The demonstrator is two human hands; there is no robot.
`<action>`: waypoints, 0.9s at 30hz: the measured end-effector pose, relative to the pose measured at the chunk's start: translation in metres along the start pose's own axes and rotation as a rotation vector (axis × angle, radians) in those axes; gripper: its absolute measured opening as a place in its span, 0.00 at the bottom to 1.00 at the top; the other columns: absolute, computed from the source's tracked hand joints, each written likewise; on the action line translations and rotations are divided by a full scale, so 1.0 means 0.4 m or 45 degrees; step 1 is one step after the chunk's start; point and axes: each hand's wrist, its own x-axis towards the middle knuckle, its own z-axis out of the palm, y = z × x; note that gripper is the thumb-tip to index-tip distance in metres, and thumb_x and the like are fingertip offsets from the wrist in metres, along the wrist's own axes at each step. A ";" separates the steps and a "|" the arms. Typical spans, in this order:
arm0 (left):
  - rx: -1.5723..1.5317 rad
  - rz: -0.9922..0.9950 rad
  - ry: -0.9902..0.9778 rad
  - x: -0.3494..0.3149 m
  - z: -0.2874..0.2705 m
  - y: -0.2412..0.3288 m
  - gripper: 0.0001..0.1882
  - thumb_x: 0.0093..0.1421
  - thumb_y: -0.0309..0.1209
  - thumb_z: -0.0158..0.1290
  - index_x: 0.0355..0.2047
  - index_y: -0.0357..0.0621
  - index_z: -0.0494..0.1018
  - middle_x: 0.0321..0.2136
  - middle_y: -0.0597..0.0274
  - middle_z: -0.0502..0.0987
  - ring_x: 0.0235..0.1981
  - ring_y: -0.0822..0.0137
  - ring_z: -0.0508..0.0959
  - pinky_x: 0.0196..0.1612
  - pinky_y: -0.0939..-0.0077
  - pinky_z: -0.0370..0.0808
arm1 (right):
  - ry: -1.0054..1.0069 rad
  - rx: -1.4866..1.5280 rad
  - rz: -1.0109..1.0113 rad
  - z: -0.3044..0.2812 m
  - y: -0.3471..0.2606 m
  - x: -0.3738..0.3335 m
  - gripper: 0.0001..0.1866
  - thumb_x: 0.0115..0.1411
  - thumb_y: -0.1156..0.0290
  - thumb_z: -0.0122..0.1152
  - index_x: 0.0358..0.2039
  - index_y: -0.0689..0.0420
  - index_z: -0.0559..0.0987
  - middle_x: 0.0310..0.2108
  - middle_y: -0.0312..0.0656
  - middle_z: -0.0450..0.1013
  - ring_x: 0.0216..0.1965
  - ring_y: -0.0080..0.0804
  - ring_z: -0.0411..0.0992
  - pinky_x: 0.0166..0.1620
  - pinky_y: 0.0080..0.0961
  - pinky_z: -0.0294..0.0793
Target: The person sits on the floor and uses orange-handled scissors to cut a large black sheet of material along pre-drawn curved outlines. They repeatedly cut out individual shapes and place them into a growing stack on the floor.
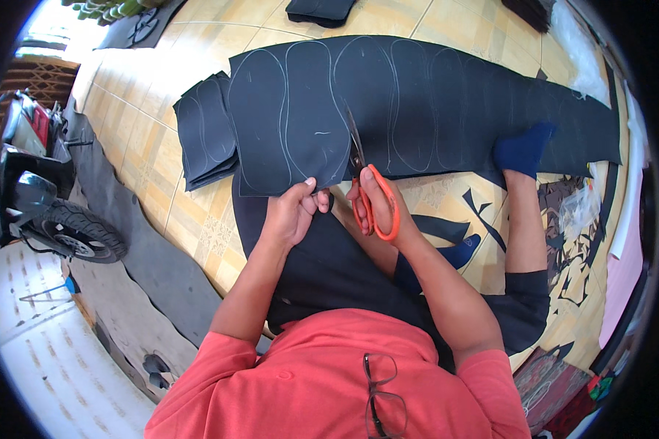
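Gripping the near edge of the black sheet (417,102), the left hand (291,212) pinches the material between thumb and fingers (311,183). The right hand (377,205) holds the orange-handled scissors (370,192), fingers closed through the handle loops, blades pointing far into the sheet along a chalk-drawn sole outline (316,117). The sheet lies flat on the tiled floor (146,139), spanning left to right, marked with a row of sole outlines. A stack of cut black pieces (206,132) lies just beside the sheet's left end. A blue-socked foot (523,150) rests on the sheet at right. A motorcycle (40,190) stands far left.
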 end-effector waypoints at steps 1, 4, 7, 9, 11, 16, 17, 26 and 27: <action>-0.015 -0.004 0.007 -0.001 0.002 -0.001 0.12 0.60 0.21 0.46 0.45 0.34 0.67 0.31 0.53 0.74 0.27 0.63 0.75 0.29 0.70 0.71 | -0.007 -0.018 -0.035 -0.003 0.002 0.007 0.30 0.68 0.46 0.41 0.24 0.63 0.71 0.10 0.36 0.61 0.10 0.22 0.62 0.13 0.20 0.61; -0.063 -0.005 0.014 -0.006 0.014 0.000 0.12 0.60 0.21 0.46 0.45 0.34 0.67 0.32 0.53 0.74 0.26 0.64 0.74 0.28 0.71 0.70 | -0.029 -0.139 -0.091 -0.019 0.006 0.021 0.30 0.69 0.47 0.37 0.25 0.62 0.71 0.09 0.36 0.60 0.08 0.22 0.60 0.12 0.19 0.59; -0.139 -0.006 -0.029 -0.011 0.012 0.005 0.12 0.60 0.22 0.47 0.45 0.35 0.67 0.32 0.53 0.74 0.26 0.66 0.73 0.28 0.72 0.69 | -0.046 -0.314 -0.078 -0.035 -0.003 0.017 0.29 0.69 0.48 0.37 0.25 0.62 0.70 0.09 0.36 0.60 0.09 0.22 0.60 0.13 0.19 0.59; -0.229 -0.027 -0.078 -0.009 0.005 0.003 0.12 0.60 0.22 0.47 0.45 0.35 0.67 0.31 0.54 0.73 0.27 0.66 0.73 0.27 0.73 0.69 | -0.059 -0.328 -0.094 -0.036 -0.005 0.019 0.29 0.69 0.49 0.38 0.24 0.62 0.70 0.09 0.36 0.61 0.09 0.22 0.60 0.14 0.19 0.59; -0.210 -0.031 -0.112 -0.012 0.002 0.007 0.13 0.60 0.22 0.47 0.45 0.36 0.67 0.31 0.55 0.73 0.27 0.67 0.72 0.27 0.73 0.68 | -0.011 -0.338 -0.117 -0.024 -0.010 0.036 0.29 0.69 0.49 0.39 0.23 0.62 0.70 0.09 0.36 0.60 0.08 0.22 0.60 0.13 0.20 0.59; -0.253 -0.063 -0.118 -0.030 0.012 0.014 0.12 0.60 0.23 0.48 0.44 0.36 0.68 0.31 0.55 0.73 0.27 0.67 0.72 0.28 0.74 0.68 | 0.119 -0.425 -0.214 -0.005 -0.020 0.076 0.29 0.68 0.48 0.42 0.23 0.62 0.71 0.10 0.35 0.61 0.10 0.22 0.61 0.15 0.21 0.60; -0.297 -0.057 -0.150 -0.028 0.001 0.011 0.11 0.60 0.23 0.48 0.44 0.35 0.68 0.31 0.55 0.73 0.27 0.67 0.72 0.28 0.74 0.68 | 0.140 -0.460 -0.231 -0.003 -0.009 0.078 0.29 0.67 0.46 0.44 0.23 0.62 0.72 0.11 0.35 0.62 0.12 0.22 0.62 0.16 0.22 0.61; -0.476 -0.150 -0.201 -0.039 -0.023 0.004 0.12 0.61 0.24 0.49 0.45 0.37 0.69 0.31 0.55 0.74 0.28 0.67 0.73 0.28 0.74 0.70 | 0.263 -0.330 -0.121 0.065 -0.031 0.107 0.30 0.66 0.45 0.45 0.23 0.61 0.73 0.13 0.35 0.63 0.17 0.21 0.64 0.21 0.23 0.63; -0.474 -0.161 -0.200 -0.044 -0.020 0.007 0.12 0.61 0.24 0.49 0.45 0.37 0.69 0.31 0.55 0.74 0.28 0.67 0.73 0.28 0.74 0.70 | 0.288 -0.305 -0.102 0.074 -0.038 0.112 0.30 0.66 0.45 0.45 0.23 0.61 0.73 0.13 0.35 0.63 0.17 0.22 0.64 0.22 0.23 0.63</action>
